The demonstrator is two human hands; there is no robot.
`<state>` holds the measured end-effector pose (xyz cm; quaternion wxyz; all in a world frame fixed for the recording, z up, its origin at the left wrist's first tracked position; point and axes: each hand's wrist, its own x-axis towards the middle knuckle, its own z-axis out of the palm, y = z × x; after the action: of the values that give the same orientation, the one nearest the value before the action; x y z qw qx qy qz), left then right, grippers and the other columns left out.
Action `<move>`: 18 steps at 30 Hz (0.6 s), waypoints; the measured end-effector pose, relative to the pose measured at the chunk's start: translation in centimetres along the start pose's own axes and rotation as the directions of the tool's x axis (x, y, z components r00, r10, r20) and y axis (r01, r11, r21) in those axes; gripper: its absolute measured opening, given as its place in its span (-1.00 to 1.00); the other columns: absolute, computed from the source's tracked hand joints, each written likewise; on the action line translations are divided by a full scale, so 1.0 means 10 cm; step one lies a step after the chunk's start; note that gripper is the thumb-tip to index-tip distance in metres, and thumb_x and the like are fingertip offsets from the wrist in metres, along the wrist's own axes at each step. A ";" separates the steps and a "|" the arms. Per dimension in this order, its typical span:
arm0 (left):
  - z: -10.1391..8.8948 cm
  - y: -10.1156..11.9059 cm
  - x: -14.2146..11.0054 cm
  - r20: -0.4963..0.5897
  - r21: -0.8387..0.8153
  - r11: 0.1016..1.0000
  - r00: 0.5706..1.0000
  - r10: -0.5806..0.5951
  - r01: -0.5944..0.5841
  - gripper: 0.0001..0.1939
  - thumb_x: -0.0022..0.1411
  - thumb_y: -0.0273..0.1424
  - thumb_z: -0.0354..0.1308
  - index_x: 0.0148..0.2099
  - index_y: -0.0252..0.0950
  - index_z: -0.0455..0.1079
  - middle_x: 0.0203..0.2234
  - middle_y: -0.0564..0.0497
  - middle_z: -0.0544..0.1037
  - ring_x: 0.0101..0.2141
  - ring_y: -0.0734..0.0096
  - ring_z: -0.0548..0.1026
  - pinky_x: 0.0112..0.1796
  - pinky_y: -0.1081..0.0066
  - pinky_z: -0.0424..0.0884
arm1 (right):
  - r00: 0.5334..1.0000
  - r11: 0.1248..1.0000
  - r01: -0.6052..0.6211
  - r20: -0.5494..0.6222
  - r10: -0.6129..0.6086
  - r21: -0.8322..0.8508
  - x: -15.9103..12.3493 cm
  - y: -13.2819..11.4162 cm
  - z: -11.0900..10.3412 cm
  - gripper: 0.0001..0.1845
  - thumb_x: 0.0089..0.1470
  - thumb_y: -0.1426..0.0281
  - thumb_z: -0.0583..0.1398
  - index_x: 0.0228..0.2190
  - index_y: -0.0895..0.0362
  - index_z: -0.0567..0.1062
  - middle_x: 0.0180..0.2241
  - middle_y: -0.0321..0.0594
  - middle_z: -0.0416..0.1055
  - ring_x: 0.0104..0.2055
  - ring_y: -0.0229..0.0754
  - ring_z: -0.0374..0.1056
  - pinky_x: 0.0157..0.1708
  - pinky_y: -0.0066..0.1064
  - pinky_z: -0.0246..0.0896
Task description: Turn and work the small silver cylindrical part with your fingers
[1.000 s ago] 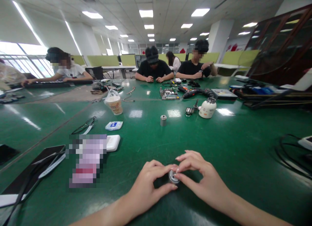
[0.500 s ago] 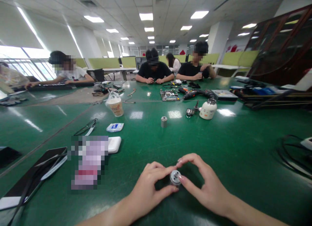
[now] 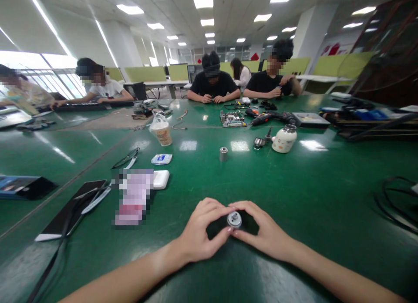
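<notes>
A small electric motor (image 3: 234,220), a silver metal cylinder with a short shaft and holes in its round top face, stands upright on the green table between my hands. My left hand (image 3: 206,231) closes on it from the left, thumb at the near side and index finger at the far side. From the right, my right hand (image 3: 266,233) curls round the same motor, its thumb near the left thumb and its fingertips at the far edge. The lower part of the motor is partly hidden. A similar metal cylinder (image 3: 223,154) stands farther back on the table.
On the left lie a phone with a blurred screen (image 3: 135,196), a white case (image 3: 161,180), a tissue pack (image 3: 161,159) and a dark tablet (image 3: 73,207). Farther back are a drink cup (image 3: 162,132), a cream bottle (image 3: 284,139) and a circuit board (image 3: 233,119). Several people sit across.
The right thumb has come off the motor's top face to its near side, and the right fingers have closed round the far edge. The camera view has tilted and shifted slightly.
</notes>
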<state>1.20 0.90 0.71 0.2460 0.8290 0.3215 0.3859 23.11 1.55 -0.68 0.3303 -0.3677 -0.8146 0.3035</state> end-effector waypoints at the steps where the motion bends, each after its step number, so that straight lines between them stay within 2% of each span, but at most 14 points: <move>1: 0.00 0.00 0.00 -0.009 0.010 1.000 1.000 -0.008 0.008 -0.59 0.23 -0.46 0.16 0.14 -0.20 0.40 -0.15 -0.09 0.51 -0.12 0.21 0.41 -0.08 0.20 0.33 | 1.000 1.000 0.017 -0.009 -0.017 -0.008 0.00 0.00 0.00 -0.57 0.10 0.30 0.29 0.00 0.02 0.35 0.01 -0.14 0.40 0.07 -0.07 0.32 0.09 -0.16 0.23; 7: 0.04 -0.03 0.00 -0.050 0.086 0.995 0.998 -0.041 0.045 -0.64 0.31 -0.40 0.13 0.14 -0.14 0.43 -0.21 -0.06 0.38 -0.18 0.29 0.36 -0.14 0.29 0.35 | 0.993 0.985 0.116 0.042 -0.111 -0.129 0.01 -0.04 -0.01 -0.58 0.13 0.30 0.27 0.02 0.07 0.38 0.00 -0.10 0.44 0.05 -0.05 0.32 0.06 -0.12 0.23; 14: 0.07 0.00 0.10 -0.116 0.055 0.997 0.992 -0.052 0.059 -0.83 0.24 -0.38 0.25 -0.11 -0.19 0.59 -0.28 -0.02 0.43 -0.20 0.30 0.40 -0.14 0.30 0.34 | 0.988 0.955 0.154 0.058 -0.144 -0.253 0.00 -0.06 0.02 -0.59 0.15 0.26 0.24 0.00 0.14 0.39 -0.05 -0.07 0.46 -0.03 -0.03 0.35 -0.01 -0.14 0.23; 18: 0.01 0.02 0.18 -0.127 0.066 0.996 0.990 -0.053 0.062 -0.84 0.25 -0.34 0.25 -0.14 -0.16 0.60 -0.31 0.00 0.44 -0.23 0.33 0.40 -0.17 0.34 0.35 | 0.987 0.945 0.158 0.066 -0.145 -0.285 0.00 -0.07 0.02 -0.63 0.15 0.27 0.24 -0.04 0.15 0.40 -0.08 -0.08 0.47 -0.06 -0.03 0.37 -0.03 -0.14 0.23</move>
<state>2.25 2.04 1.67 0.2072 0.8016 0.3732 0.4185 22.65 1.13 -0.29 0.2771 -0.3418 -0.8831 0.1629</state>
